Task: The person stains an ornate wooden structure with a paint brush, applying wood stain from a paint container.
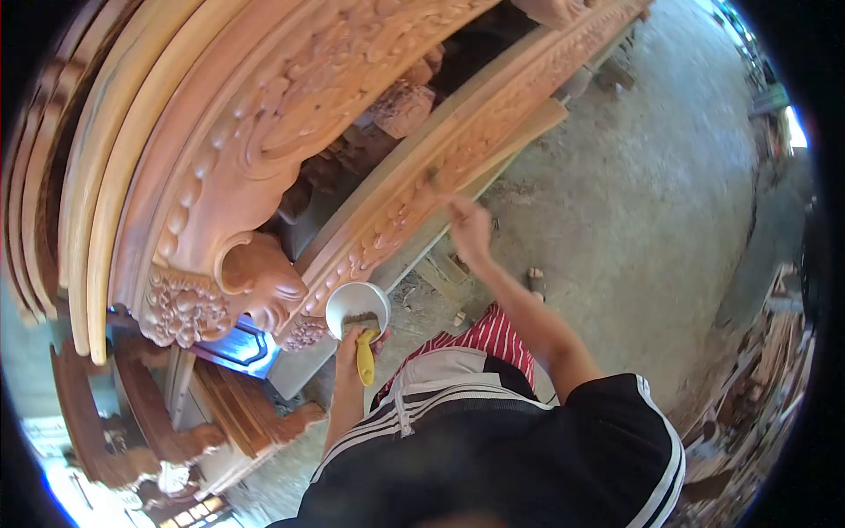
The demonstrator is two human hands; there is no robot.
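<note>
My left hand [354, 338] is closed around a white plastic cup [376, 297], tilted so that its inside shows. A paintbrush with a yellow handle [365, 359] rests in the cup, bristles inside and handle sticking out over my fingers. My right hand [470, 231] is closed and somewhat blurred beside a carved wooden rail [396, 222]. A dark smeared shape lies just beyond its fingertips, against the carving; what the fingers hold cannot be made out.
A large carved wooden piece [255, 167] with scrolls and beading rises at left, near long curved wooden mouldings [132, 150]. Brown wooden parts [238, 405] stand at lower left. Concrete floor [634, 202] stretches to the right, where scrap wood [748, 387] is piled.
</note>
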